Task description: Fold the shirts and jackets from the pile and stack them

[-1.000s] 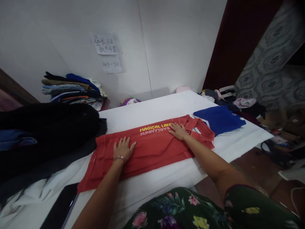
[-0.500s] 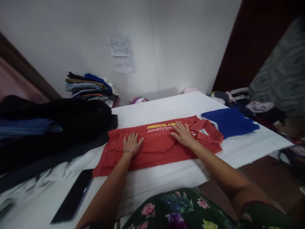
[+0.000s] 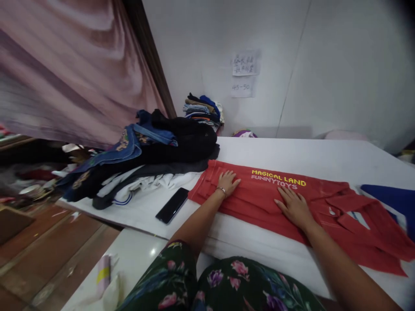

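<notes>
A red collared shirt (image 3: 259, 194) lies folded lengthwise on the white table (image 3: 259, 149), its collar to the right. Yellow and pale lettering runs across it. My left hand (image 3: 228, 183) rests flat near the hem end, fingers spread, with a bracelet at the wrist. Flat on the middle of the shirt, just below the lettering, lies my right hand (image 3: 294, 206), fingers also spread. Neither hand grips the cloth. Left of the hem a black phone (image 3: 172, 205) lies on the table.
A loose heap of dark trousers and jeans (image 3: 181, 144) covers the table's left part. Behind it stands a stack of folded clothes (image 3: 202, 110). A blue garment (image 3: 389, 201) lies beyond the collar. Paper notes (image 3: 244, 65) hang on the wall, and a pink curtain (image 3: 81, 65) hangs at left.
My view has turned to the left, so the shirt and hands now appear further right, and more of the clothes heap and curtain shows. Both hands stay spread on the shirt.
</notes>
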{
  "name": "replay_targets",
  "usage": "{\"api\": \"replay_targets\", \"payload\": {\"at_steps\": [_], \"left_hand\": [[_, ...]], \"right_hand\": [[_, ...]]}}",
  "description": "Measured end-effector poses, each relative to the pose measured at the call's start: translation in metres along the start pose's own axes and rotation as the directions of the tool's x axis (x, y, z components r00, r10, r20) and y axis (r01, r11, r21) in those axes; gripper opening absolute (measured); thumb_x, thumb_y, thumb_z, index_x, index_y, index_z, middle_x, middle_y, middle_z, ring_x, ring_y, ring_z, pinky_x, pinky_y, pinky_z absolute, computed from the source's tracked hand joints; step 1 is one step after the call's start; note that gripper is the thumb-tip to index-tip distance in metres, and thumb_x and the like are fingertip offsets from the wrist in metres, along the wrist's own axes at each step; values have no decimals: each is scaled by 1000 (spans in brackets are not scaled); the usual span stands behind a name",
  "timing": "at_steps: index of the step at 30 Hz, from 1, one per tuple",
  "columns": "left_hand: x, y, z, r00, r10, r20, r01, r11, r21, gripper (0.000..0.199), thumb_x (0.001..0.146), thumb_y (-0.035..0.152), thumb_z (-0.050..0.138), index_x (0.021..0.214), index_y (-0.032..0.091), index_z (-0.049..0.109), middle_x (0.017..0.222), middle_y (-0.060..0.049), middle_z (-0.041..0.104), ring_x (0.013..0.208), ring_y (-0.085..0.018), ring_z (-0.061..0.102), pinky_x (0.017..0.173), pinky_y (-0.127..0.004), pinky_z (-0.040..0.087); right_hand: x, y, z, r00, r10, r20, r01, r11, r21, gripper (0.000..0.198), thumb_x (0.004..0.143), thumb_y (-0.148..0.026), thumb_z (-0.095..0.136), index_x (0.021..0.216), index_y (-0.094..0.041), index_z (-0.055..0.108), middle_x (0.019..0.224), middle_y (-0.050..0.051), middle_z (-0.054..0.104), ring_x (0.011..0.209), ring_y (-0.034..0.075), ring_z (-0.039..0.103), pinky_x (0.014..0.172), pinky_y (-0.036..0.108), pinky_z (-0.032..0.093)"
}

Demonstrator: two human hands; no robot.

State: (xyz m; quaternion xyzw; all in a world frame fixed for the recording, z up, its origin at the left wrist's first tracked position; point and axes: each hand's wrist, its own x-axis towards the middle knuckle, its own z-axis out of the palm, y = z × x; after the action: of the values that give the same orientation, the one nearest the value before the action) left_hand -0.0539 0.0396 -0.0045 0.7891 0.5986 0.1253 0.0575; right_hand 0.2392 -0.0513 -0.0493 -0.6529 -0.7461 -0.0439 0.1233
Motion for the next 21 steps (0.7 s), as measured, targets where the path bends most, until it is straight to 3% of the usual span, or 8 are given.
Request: {"api": "replay_targets", "payload": {"at_steps": [4, 9, 15, 21], "left_hand": [[-8, -23, -18, 954, -256, -153, 258, 966, -6, 52, 88, 45, 47, 132, 18, 51, 147, -11, 40, 138, -28, 29, 112, -44, 21], [-9, -58, -34, 838, -536, -100, 534, 844, -42, 62, 81, 52, 52, 129, 13, 49, 138, -20, 47, 129, -32, 42, 101, -45, 36], [-3, -77, -39, 772, -635, 33, 636, 770, -57, 80, 68, 70, 56, 127, 16, 51, 133, -19, 53, 125, -35, 46, 95, -45, 41], [10, -97, -48, 760, -644, 91, 649, 760, -39, 91, 55, 73, 66, 123, 12, 57, 129, -22, 56, 121, -37, 51, 94, -43, 43]], "right_hand": [[0, 0, 0, 1000, -2, -2, 2, 1000, 6, 60, 92, -52, 31, 141, -20, 40, 147, 7, 42, 135, 26, 36, 108, 48, 27], [0, 0, 1, 1000, 14, 10, -15, 999, 35, 59, 91, -52, 31, 140, -22, 41, 147, 7, 42, 137, 26, 33, 109, 48, 26], [1, 0, -1, 1000, 11, 19, -13, 998, 66, 59, 91, -53, 31, 140, -22, 41, 147, 7, 41, 136, 26, 34, 109, 49, 25], [0, -1, -1, 1000, 12, 9, -13, 997, 82, 59, 91, -53, 31, 140, -23, 41, 147, 7, 41, 136, 26, 34, 109, 49, 26]]}}
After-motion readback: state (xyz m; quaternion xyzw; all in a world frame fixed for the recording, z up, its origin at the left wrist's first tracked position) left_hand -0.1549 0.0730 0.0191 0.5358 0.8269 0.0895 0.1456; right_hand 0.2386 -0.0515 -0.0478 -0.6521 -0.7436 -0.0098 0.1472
